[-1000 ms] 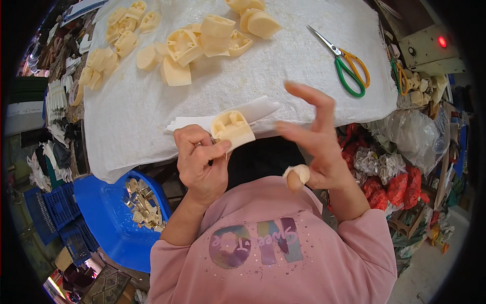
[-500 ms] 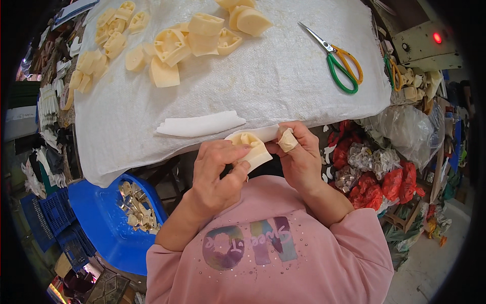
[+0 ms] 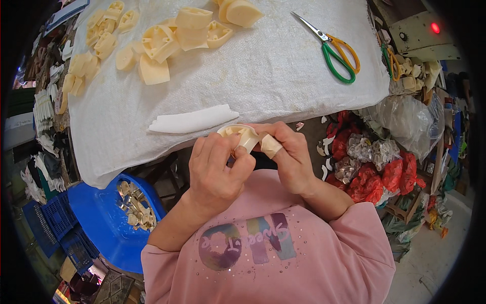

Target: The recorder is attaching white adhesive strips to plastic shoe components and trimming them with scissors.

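In front of my chest, at the table's near edge, my left hand [image 3: 218, 164] is closed round a cream plastic shoe heel [image 3: 247, 138]. Its hollow, ribbed side faces up. My right hand [image 3: 287, 154] pinches at the heel's right side, its thumb wrapped in beige tape. A white strip appears to run round the heel's outer wall, though my fingers cover most of it. Just beyond my hands, another white strip [image 3: 195, 119] with slightly curved edges lies flat on the table's white woven cover [image 3: 253, 76].
More cream heels [image 3: 161, 43] lie in groups at the far left of the table. Scissors [image 3: 336, 53] with one green and one yellow handle rest at the far right. Below left stands a blue tub [image 3: 96, 223] with shiny pieces; red plastic bags [image 3: 362, 185] lie at right.
My right hand has come left, up against the heel. The strip length that stretched between my hands no longer shows. The heel has turned and sits slightly farther left.
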{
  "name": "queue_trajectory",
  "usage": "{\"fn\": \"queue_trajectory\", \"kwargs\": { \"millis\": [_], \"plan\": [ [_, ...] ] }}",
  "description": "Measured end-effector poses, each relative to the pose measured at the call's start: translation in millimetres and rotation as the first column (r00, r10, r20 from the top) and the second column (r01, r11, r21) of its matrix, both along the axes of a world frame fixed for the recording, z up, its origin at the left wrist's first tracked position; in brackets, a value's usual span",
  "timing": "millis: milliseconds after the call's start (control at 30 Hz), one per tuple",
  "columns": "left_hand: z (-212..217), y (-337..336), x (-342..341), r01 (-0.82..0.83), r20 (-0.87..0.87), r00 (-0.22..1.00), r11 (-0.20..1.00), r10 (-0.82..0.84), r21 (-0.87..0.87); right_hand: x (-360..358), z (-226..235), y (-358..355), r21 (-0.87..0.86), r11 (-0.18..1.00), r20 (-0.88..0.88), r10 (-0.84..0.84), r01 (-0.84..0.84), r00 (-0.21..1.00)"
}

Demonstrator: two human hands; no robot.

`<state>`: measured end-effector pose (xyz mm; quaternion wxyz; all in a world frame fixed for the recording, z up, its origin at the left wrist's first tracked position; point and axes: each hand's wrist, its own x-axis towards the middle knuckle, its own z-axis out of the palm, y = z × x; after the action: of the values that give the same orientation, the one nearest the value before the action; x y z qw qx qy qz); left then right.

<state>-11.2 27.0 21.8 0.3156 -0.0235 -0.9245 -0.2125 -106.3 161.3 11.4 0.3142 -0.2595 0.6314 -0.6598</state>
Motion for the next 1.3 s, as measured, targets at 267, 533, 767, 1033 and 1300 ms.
{"fn": "queue_trajectory", "kwargs": {
  "millis": [267, 533, 767, 1033, 1300],
  "plan": [
    [-10, -6, 7, -0.04, -0.032, 0.998, 0.94, 0.054, 0.337, -28, 2, -1, -0.038, 0.972, 0.015, 0.234, -0.233, 0.972],
    [-11, -2, 8, 0.19, -0.107, 0.982, 0.782, -0.158, 0.593, -54, -1, -6, -0.11, 0.876, 0.43, 0.468, -0.469, 0.772],
    [-10, -7, 9, 0.151, -0.051, 0.988, 0.886, -0.143, 0.439, -41, -13, -14, -0.132, 0.886, 0.328, 0.463, -0.445, 0.823],
    [-14, 0, 4, 0.012, -0.074, 0.986, 0.382, 0.148, 0.924, -31, -13, -18, -0.116, 0.965, 0.307, 0.258, -0.233, 0.916],
    [-11, 8, -2, 0.022, -0.027, 0.999, 0.135, 0.04, 0.991, -26, -3, -26, -0.031, 0.985, -0.476, 0.132, -0.167, 0.869]
  ]
}}
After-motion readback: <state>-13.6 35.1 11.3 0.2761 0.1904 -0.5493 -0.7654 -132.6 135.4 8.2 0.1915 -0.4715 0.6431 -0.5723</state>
